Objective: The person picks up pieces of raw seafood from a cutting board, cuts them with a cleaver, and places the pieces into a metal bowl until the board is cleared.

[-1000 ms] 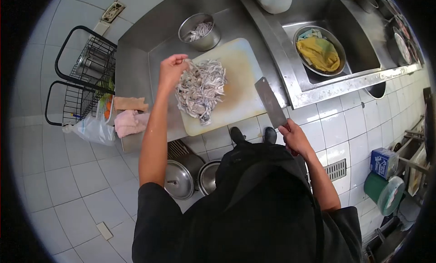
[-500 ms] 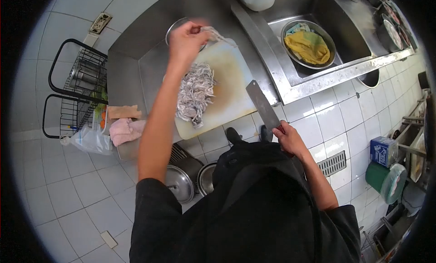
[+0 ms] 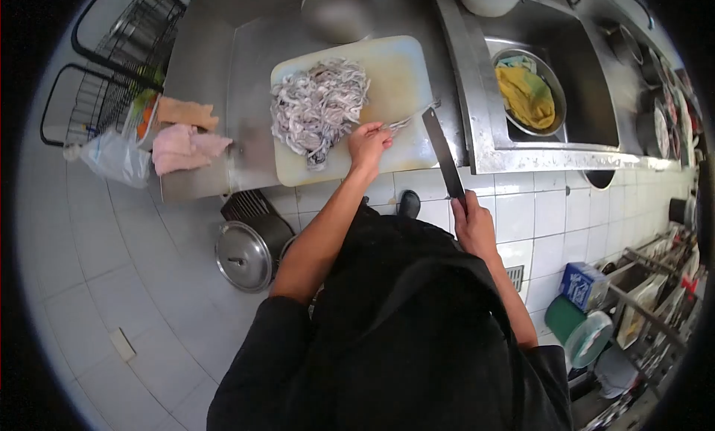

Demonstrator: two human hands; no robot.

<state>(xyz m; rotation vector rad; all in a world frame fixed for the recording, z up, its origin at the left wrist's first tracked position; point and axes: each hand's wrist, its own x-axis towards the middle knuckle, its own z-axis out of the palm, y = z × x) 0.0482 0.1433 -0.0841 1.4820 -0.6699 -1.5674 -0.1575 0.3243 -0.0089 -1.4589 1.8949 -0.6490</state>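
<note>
In the head view, the blue cardboard box (image 3: 583, 285) at your right carries white lettering too small to make out.

Your left hand (image 3: 370, 144) has its thumb and fingers pinching a thin, pale, wet-looking strand (image 3: 403, 123), which stretches towards the tip of the broad steel cleaver (image 3: 447, 155); whether the two touch, you cannot tell from here. Your right hand (image 3: 474, 221) is wrapped around the cleaver's handle, its blade pointing away from you and its tip near the board's right edge.

The heap of grey-white, tangled strips (image 3: 319, 107) lies on the left half of the white, round-cornered cutting board (image 3: 402, 66), whose right half shows a yellow-brown stain. The board rests on a stainless-steel counter (image 3: 249, 144), with a round metal pot (image 3: 337, 18) just beyond it. At the counter's left end sit a folded pink cloth (image 3: 188, 148) and a tan cloth (image 3: 186, 113).

To your right, a steel sink (image 3: 547, 161) holds a round metal bowl (image 3: 560, 107) with a yellow cloth (image 3: 527, 96) inside. Below, a lidded steel pot (image 3: 244, 256) stands on the white tiled floor (image 3: 550, 216).
</note>
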